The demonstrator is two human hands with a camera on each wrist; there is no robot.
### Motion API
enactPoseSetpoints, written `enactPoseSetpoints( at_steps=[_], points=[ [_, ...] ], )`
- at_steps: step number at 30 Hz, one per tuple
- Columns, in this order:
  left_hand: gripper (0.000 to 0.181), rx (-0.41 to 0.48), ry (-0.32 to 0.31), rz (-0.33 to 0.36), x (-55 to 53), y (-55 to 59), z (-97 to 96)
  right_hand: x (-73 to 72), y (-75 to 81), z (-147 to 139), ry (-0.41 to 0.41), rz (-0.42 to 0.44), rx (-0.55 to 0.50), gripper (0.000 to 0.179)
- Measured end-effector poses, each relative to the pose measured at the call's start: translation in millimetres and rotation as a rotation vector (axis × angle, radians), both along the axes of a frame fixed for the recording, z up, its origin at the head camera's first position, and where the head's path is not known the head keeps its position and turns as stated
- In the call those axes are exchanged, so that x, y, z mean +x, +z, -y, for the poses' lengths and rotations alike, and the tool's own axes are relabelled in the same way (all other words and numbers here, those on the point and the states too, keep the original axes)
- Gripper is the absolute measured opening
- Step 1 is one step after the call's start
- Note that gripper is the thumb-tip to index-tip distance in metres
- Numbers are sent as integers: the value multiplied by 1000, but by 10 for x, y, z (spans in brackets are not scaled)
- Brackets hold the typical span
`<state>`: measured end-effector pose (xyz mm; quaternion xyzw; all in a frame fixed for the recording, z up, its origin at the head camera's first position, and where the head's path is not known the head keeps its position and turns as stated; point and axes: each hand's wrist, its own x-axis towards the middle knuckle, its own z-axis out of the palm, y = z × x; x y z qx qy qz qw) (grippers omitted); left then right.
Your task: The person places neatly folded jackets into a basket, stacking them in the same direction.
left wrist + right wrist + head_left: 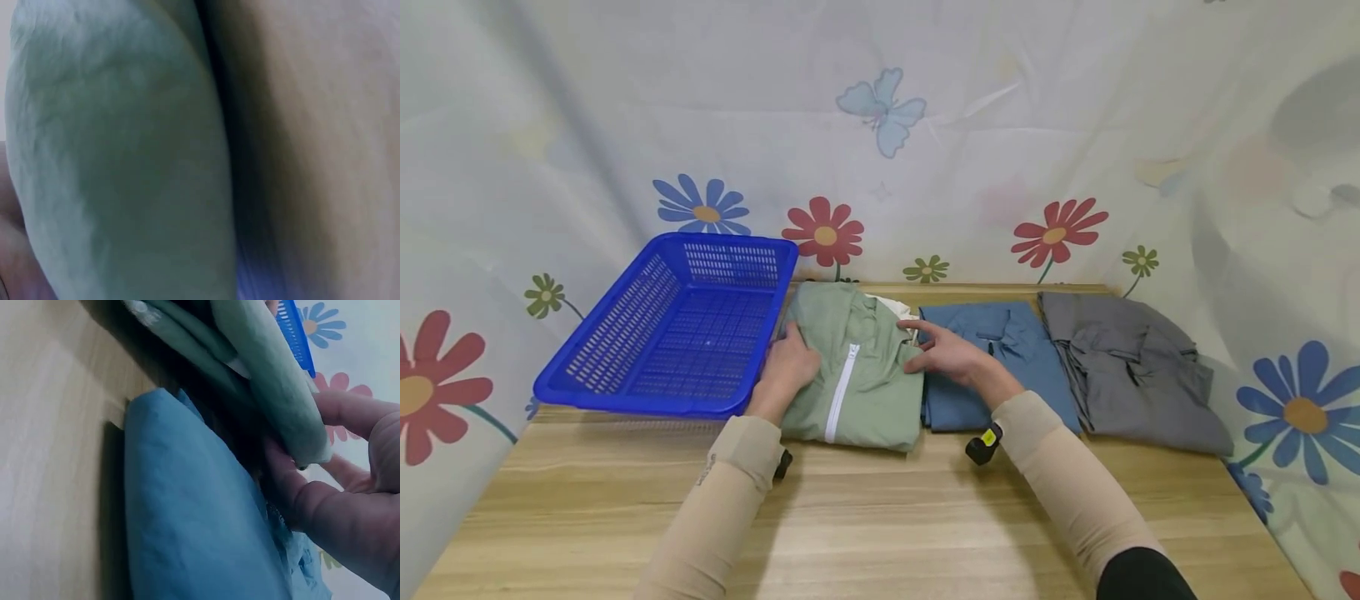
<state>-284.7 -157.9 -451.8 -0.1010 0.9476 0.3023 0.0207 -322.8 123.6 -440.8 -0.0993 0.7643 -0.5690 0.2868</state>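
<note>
A folded light green jacket (876, 400) with a white zipper lies among the other clothes. My left hand (788, 364) grips its left edge, with some fingers hidden beside the cloth. In the left wrist view, the green cloth fills much of the picture. At the jacket's right edge, my right hand (951, 357) holds the fabric between thumb and fingers, as the right wrist view shows. A folded blue garment (1026, 367) lies just under and beside that hand. A bit of white cloth (891, 306) shows behind the green jacket.
A blue perforated plastic basket (700, 350) stands to the left of the jacket, tilted in view. To the far right lies a folded grey garment (1138, 375). The wooden table (880, 517) runs back to a flower-printed curtain (970, 183).
</note>
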Motion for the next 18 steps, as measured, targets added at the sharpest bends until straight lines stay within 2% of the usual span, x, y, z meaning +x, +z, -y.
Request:
enactPoseSetpoints(
  at_steps=[3,7,10,14,18],
  points=[
    [69,11,-4,-16,17,9,12,16,-2,-9,-4,73,-36,80],
    [67,17,-2,-16,26,22,8,53,40,-33,-11,128,-43,81],
    [68,13,4,0,36,31,7,85,68,-41,-36,129,-112,81],
    [68,6,4,12,44,29,13,146,74,-26,-110,139,-227,79],
    [68,7,0,3,47,21,20,214,62,11,-146,164,-285,82]
  ],
)
